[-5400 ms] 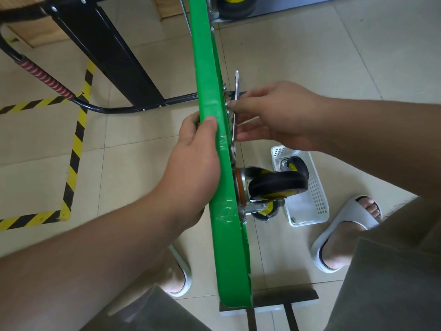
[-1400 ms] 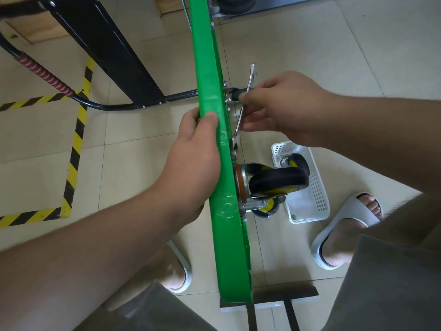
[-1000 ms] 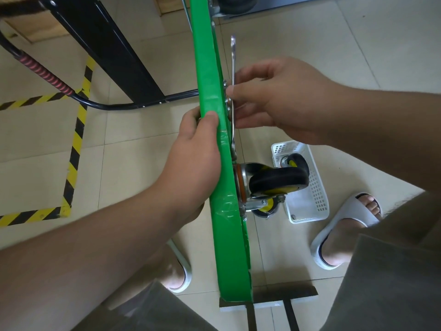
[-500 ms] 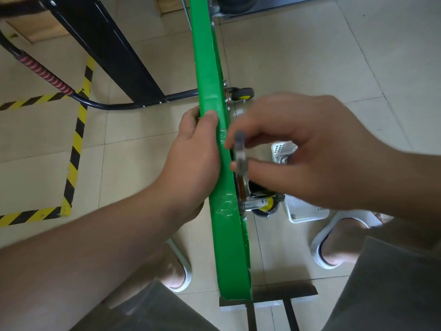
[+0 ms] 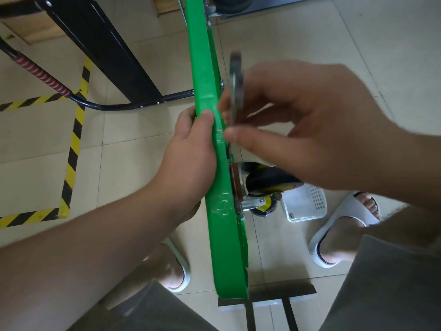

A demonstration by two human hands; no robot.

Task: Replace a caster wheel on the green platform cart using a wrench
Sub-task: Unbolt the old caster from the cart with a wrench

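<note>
Now the right hand is swinging the pinched wrench back up to centre frame, likely resetting; the left hand is clasping the green cart.

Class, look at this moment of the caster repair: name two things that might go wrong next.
The right hand only pinches the wrench, which is motion-blurred; it may slip and drop towards the open-toed sandal. The green cart stands on edge, steadied by the left hand; a hard pull might tip it.
</note>
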